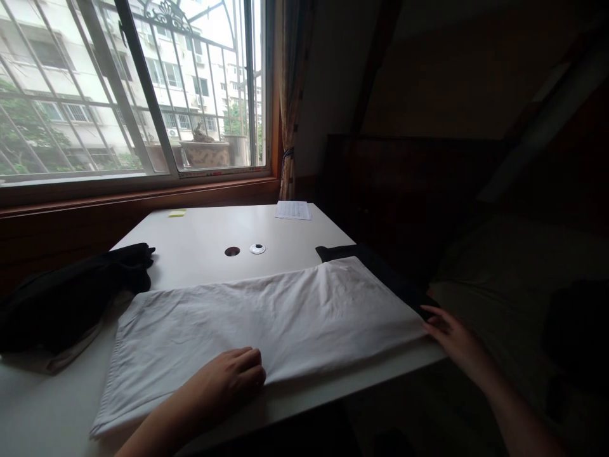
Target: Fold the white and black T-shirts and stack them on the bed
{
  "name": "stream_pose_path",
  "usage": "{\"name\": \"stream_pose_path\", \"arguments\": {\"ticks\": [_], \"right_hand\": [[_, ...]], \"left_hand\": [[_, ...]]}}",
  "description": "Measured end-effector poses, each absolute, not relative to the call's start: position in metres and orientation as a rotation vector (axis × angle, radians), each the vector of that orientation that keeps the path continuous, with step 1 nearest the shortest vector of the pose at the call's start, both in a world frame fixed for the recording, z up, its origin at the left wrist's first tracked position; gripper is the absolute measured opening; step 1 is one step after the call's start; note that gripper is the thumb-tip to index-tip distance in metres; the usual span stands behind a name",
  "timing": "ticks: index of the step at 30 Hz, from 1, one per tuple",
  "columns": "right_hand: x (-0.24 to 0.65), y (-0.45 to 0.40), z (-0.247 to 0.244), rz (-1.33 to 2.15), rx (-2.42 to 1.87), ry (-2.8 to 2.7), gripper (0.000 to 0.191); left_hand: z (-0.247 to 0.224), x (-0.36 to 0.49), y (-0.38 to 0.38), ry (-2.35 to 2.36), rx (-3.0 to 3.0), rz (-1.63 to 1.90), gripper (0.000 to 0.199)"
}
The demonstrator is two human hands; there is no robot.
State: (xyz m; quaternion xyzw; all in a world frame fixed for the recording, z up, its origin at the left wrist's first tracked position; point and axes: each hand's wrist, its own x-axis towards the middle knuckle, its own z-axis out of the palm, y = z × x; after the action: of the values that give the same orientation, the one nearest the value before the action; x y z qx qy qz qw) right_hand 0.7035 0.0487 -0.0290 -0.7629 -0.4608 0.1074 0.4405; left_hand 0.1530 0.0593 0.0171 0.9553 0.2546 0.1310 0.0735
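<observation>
A white garment [285, 317] lies folded into a long flat strip along the near side of the white table, with a stitched hem at its left end. My left hand [238, 374] rests at its near edge with the fingers curled in on the cloth; the fingertips are hidden. At the right near corner of the cloth is my right hand [447, 333], thumb and a finger at the corner and the index finger stretched out above. Soft creases run across the garment between my hands.
A dark bundle of clothing [71, 298] lies on the table's left side. Dark cloth [380, 260] extends past the garment's far right edge. Papers [294, 210], a yellow note [177, 214], a table hole [232, 251] and a round cover [257, 249] sit farther back, below a window.
</observation>
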Motion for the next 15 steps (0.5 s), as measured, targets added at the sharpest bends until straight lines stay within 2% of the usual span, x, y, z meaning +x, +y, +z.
{"name": "stream_pose_path", "arguments": {"ticks": [3,6,11,15], "right_hand": [[0.714,0.051,-0.038,0.2,-1.918,-1.309,0.048],[0.718,0.053,-0.046,0.246,-1.97,-1.315,0.048],[0.715,0.056,-0.049,0.37,-2.022,-1.236,0.062],[0.718,0.057,-0.047,0.464,-1.958,-1.228,0.059]], "left_hand": [[0.02,0.146,0.061,0.748,2.778,0.414,0.005],[0.018,0.129,0.071,0.852,2.768,0.494,0.034],[0.0,0.073,0.116,1.282,2.838,0.58,0.043],[-0.016,0.01,0.16,1.631,2.75,0.456,0.056]]}}
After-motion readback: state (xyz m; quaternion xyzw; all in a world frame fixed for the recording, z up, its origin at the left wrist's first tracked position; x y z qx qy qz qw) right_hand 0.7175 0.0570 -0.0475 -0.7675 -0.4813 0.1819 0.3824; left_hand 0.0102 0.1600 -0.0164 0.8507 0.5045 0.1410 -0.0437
